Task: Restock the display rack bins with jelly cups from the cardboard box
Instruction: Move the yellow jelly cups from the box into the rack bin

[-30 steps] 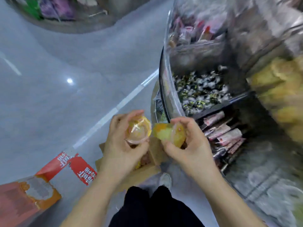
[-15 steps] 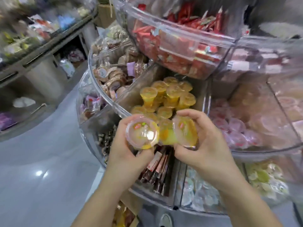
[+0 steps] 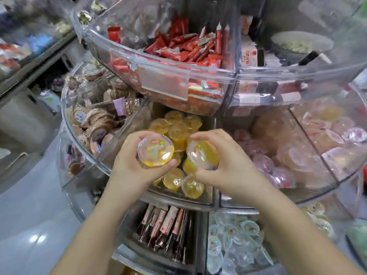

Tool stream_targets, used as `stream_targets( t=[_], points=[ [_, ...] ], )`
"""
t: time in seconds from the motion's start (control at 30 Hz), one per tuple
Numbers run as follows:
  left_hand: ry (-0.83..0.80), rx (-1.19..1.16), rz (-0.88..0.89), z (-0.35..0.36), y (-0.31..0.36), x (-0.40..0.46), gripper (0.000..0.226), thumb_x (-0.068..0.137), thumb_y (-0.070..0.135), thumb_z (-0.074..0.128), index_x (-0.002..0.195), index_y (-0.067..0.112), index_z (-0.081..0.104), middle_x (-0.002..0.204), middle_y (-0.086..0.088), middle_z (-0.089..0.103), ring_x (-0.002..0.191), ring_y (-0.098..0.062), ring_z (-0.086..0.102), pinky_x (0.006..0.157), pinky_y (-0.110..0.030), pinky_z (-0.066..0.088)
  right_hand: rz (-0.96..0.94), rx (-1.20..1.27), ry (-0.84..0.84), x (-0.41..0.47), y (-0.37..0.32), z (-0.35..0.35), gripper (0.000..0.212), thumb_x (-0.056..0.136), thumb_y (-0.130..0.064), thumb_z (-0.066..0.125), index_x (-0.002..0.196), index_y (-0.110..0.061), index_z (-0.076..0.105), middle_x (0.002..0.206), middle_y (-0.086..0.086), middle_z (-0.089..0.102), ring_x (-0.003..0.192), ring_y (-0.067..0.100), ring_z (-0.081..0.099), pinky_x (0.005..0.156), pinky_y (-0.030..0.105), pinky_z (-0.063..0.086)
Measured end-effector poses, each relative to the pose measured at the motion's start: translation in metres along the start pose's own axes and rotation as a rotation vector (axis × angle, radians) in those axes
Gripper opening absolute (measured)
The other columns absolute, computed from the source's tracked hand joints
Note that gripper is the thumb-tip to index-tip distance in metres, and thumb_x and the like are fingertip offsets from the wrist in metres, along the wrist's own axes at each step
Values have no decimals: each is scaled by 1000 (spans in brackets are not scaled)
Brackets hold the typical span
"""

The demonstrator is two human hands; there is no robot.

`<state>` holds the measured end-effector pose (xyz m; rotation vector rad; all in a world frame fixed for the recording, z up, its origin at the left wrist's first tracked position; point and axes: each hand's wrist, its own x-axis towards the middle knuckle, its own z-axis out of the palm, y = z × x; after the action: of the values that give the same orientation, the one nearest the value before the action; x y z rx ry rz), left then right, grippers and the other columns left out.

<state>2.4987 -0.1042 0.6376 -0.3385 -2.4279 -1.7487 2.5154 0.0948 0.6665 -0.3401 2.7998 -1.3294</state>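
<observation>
Left hand [image 3: 131, 165] gripping a yellow jelly cup [image 3: 155, 150], right hand [image 3: 228, 163] gripping another [image 3: 202, 154], both over the middle bin [image 3: 178, 197] of yellow cups, seemingly not yet released

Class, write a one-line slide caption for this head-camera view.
Left hand and right hand each hold a jelly cup over the yellow-cup bin.

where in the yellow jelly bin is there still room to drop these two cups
The yellow jelly bin has bare room along its left wall, beside the stacked cups. The front rim is crowded with cups, under the left hand and right hand.
</observation>
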Motion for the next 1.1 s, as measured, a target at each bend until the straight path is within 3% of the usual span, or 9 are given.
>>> stream_targets(
  t=[0.17,0.23,0.3,0.43,0.63,0.8,0.9,1.1],
  points=[
    [-184,169,46,-24,-15,23,58,61,47,74,114,36,51,110,22,59,105,0,57,89,-16,44,71,-134,-32,10,1,16,58,67,-14,65,118,-38,48,110,-17,38,96,-3,44,75,7,41],
    [-272,271,82,-31,-21,33,57,64,39,80,114,32,52,110,21,59,105,0,55,88,-10,41,78,-215,-51,14,1,27,58,68,-11,64,120,-34,49,112,-12,40,102,6,46,79,15,43],
    [-341,371,110,-34,-26,44,58,65,28,83,115,26,54,111,15,58,107,-6,54,88,-10,38,85,-311,-52,20,2,38,59,70,-9,62,124,-28,48,115,-6,42,110,13,42,84,17,35],
    [-447,413,169,-29,-30,65,63,65,21,84,120,13,55,116,4,59,111,-13,54,91,-17,38,158,-456,-46,30,4,53,63,74,-2,57,133,-20,44,131,3,37,124,21,34,94,19,28],
    [-595,489,295,-20,-46,86,62,65,24,81,121,13,57,123,-5,55,115,-20,53,98,-33,42,224,-540,-40,39,0,57,65,72,2,56,133,-18,43,136,9,34,124,29,39,102,36,39],
    [-624,588,363,-9,-59,90,60,65,38,81,118,17,61,119,0,58,111,-20,55,92,-33,42,216,-700,-108,44,-3,58,57,73,-3,58,127,-18,47,131,5,42,116,25,45,94,37,44],
    [-615,723,423,-9,-63,93,66,63,52,76,121,25,60,122,5,58,116,-21,45,90,-34,32,197,-791,-96,45,-3,59,53,78,-5,59,127,-20,46,132,2,42,115,23,44,89,34,46],
    [-618,717,445,-15,-65,89,71,62,42,82,123,14,59,120,-7,54,109,-30,48,91,-49,43,210,-819,-93,44,0,59,63,81,-8,59,137,-27,37,134,5,31,118,24,38,87,36,50]
  ],
)
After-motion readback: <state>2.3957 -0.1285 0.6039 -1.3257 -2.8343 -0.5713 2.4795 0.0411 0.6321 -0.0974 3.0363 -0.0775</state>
